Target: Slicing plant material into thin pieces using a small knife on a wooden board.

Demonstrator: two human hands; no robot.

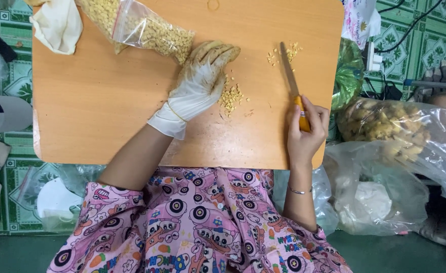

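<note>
While the head camera looks straight down on a small wooden table [106, 101], the left hand [202, 76], in a whitish latex glove stained yellow at the fingers, lies flat on the tabletop with its fingers stretched out together, gripping nothing; its fingertips point toward a clear plastic bag of chopped pieces [149, 30] that lies just beyond them at the far edge. A little heap of chopped yellowish bits [231, 95] lies right against the outer edge of this gloved palm, touching or all but touching it, between the two hands. The bare right hand [306, 131] is closed around the orange handle of a knife [293, 86], thumb on top, and the blade runs away from the person across the wood, its tip among a thinner scatter of crumbs [286, 52] well clear of the main heap. A thin bracelet [299, 191] circles the right wrist. A crumpled white glove [56, 23] rests at the far left corner of the table beside the bag. Off the table to the right, on the green patterned floor, a large clear bag of pale yellow root pieces [385, 124] lies near the knife hand.
</note>
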